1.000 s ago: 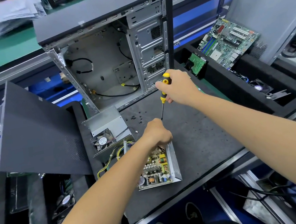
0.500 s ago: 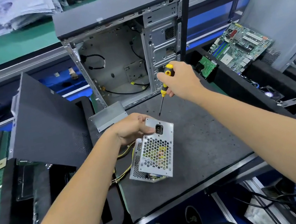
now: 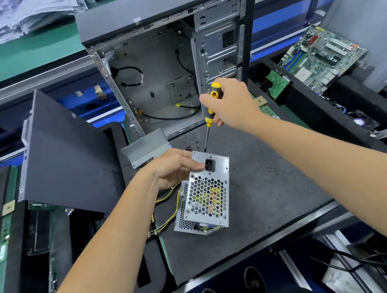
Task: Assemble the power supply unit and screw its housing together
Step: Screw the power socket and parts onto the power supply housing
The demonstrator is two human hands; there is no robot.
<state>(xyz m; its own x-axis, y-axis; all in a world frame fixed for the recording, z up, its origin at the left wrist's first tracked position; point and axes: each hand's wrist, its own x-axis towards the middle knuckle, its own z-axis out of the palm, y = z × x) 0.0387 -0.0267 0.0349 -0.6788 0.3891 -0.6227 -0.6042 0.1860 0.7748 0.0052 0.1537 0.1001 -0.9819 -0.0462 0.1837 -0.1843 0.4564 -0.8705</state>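
Power supply [image 3: 205,195], tilted on the dark surface [image 3: 269,185] near the centre, its meshed face and socket upward. The left hand [image 3: 173,167] grips its far left corner; the right hand [image 3: 229,105] holds a yellow-handled screwdriver [image 3: 209,118], tip just beyond the far edge, close to loose screws [image 3: 193,146]. Step judged: fastening the housing. Next calls for seating a screw and aligning the tip. The open computer case [image 3: 175,73] stands beyond.

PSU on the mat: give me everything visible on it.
The power supply unit is a bare silver sheet-metal box, tilted up on the dark mat. Its honeycomb vent panel and black power socket face the camera; yellow-black wires trail left. The left hand grips its top corner. The screwdriver tip sits just above its top edge.
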